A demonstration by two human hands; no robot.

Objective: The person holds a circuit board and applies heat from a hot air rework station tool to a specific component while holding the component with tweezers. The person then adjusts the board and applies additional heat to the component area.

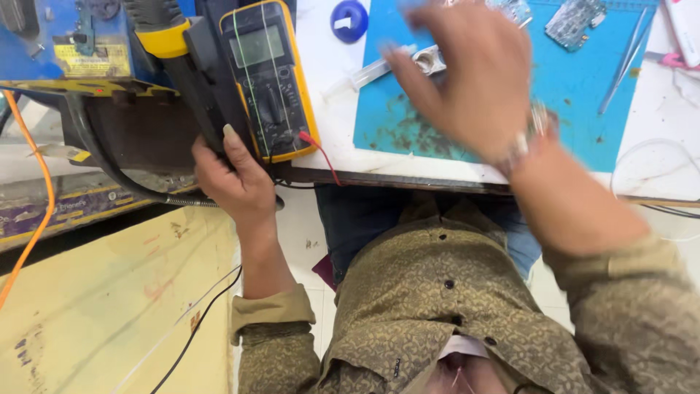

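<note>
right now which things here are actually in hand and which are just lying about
In hand or reached for:
- left hand grips the black tool handle beside the yellow multimeter
- right hand, blurred, over the syringe and a small metal part

Lying about:
- tweezers
- circuit board
- blue round cap
- blue mat

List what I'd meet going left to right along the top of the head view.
Orange cable → yellow-and-black tool handle → left hand → yellow multimeter → blue round cap → syringe → right hand → circuit board → tweezers.
</note>
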